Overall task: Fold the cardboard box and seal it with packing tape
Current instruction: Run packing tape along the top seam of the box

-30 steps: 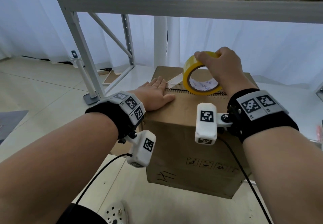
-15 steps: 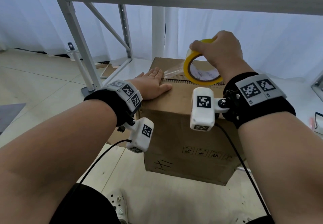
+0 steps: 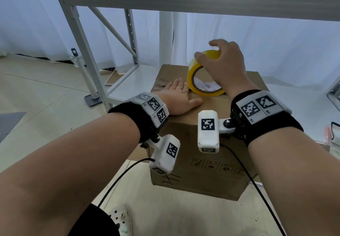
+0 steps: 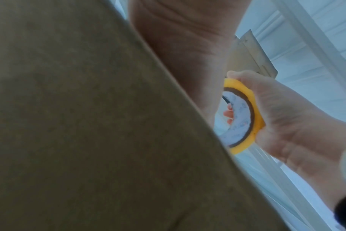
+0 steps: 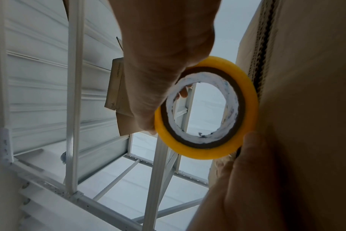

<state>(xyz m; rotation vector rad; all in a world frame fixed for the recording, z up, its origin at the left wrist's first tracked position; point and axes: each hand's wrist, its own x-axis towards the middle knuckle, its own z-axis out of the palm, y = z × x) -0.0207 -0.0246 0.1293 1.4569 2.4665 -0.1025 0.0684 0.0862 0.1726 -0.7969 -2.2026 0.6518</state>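
A grey metal shelving rack (image 3: 128, 1) spans the frame from 9 to 3 o'clock behind our closed cardboard box (image 3: 193, 143), which sits at centre on the pale floor (image 3: 36, 92). Our left hand (image 3: 176, 99) lies flat, fingers straight, on the box top at 11 o'clock of centre. Just beside it at 1 o'clock, our right hand (image 3: 226, 66) grips the yellow packing tape roll (image 3: 200, 81), standing on edge against the box's top seam.
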